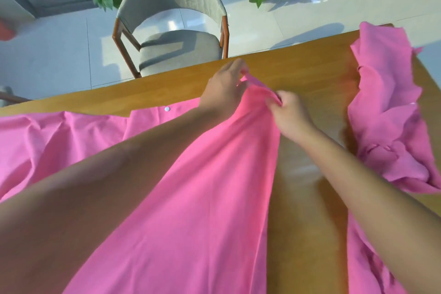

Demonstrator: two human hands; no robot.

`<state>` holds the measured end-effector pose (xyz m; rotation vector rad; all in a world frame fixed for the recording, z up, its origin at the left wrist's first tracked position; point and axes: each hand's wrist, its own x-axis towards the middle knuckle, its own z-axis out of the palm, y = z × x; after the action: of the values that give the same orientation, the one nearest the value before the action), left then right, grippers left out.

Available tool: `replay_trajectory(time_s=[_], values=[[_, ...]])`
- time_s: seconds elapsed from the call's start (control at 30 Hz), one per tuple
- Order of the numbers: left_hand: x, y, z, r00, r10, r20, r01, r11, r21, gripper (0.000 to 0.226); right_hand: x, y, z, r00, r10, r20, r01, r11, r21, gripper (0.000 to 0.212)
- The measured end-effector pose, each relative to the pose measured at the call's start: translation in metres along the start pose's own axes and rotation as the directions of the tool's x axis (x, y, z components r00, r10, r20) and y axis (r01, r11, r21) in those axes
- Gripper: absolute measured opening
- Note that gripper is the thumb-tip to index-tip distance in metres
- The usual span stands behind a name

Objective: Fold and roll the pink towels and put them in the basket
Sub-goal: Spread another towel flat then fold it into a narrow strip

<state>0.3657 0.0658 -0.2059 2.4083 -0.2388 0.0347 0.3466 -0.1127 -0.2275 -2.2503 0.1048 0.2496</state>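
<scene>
Tabletop (310, 74): both hands' grip on towel (202, 174)

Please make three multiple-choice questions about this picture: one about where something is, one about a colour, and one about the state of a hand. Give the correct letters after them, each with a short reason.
1. Where does the crumpled pile of pink towels lie?
A. on the right side of the table
B. on the chair seat
C. on the floor by the plants

2. What colour is the small round snap button on the spread towel?
A. black
B. white
C. green

3. What is the right hand doing?
A. lying flat on the bare wood
B. hanging idle beside the table
C. pinching the towel's far edge

Answers:
1 A: the pile sits on the wooden table, right of both arms.
2 B: the button shows white against the pink cloth.
3 C: its fingers are curled round a fold of cloth, close to the left hand, which holds the same edge.
</scene>
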Motion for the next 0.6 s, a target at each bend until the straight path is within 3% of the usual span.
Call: replay_trajectory(time_s=[0.17,0.27,0.37,0.43,0.47,0.53,0.6], values=[[-0.048,-0.050,-0.027,0.997,-0.035,0.062,0.026,0.990,0.140,0.037,0.062,0.010,-0.049,0.975,-0.026,-0.219,-0.026,0.973,-0.228,0.029],[-0.076,-0.089,-0.048,0.991,-0.105,0.081,0.081,0.963,0.257,0.042,0.101,0.014,-0.074,0.948,-0.002,-0.318,-0.165,0.852,-0.497,0.047],[-0.103,-0.123,-0.055,0.959,-0.245,0.140,0.176,0.906,0.385,0.062,0.121,0.017,-0.078,0.921,0.106,-0.375,-0.320,0.754,-0.574,0.052],[-0.115,-0.139,-0.054,0.908,-0.383,0.167,0.270,0.842,0.468,0.079,0.112,0.013,-0.057,0.909,0.025,-0.416,-0.283,0.769,-0.573,0.055],[-0.118,-0.145,-0.051,0.886,-0.432,0.168,0.304,0.816,0.492,0.084,0.106,0.011,-0.041,0.920,-0.058,-0.388,-0.185,0.807,-0.560,0.058],[-0.121,-0.153,-0.046,0.878,-0.450,0.162,0.311,0.794,0.522,0.085,0.094,0.010,-0.005,0.971,-0.165,-0.176,0.041,0.831,-0.555,0.061],[-0.123,-0.158,-0.042,0.891,-0.427,0.153,0.299,0.808,0.508,0.085,0.083,0.015,0.024,0.993,-0.112,0.040,0.113,0.785,-0.609,0.066]])
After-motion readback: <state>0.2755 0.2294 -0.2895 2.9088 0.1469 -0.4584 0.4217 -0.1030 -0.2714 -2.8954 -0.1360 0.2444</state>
